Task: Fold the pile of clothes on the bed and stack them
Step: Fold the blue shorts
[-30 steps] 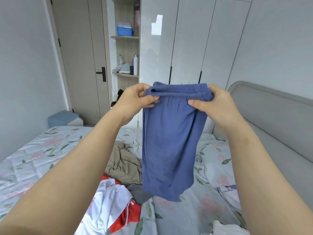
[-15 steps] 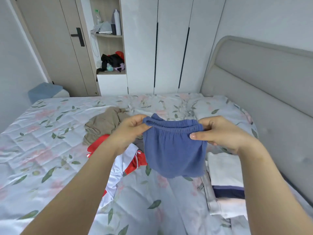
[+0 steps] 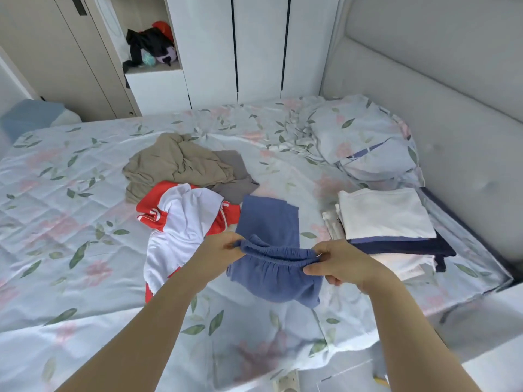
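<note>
Head view has the left hand (image 3: 223,250) and right hand (image 3: 339,264) each with a grip pinched on one end of the blue shorts (image 3: 268,219), their waistband running left to right between the hands and the legs trailing away across the bed (image 3: 85,193). The folded stack (image 3: 385,213) sits just right of the shorts, nearer the right hand; how the cloth bunches below the waistband is hard to make out
</note>
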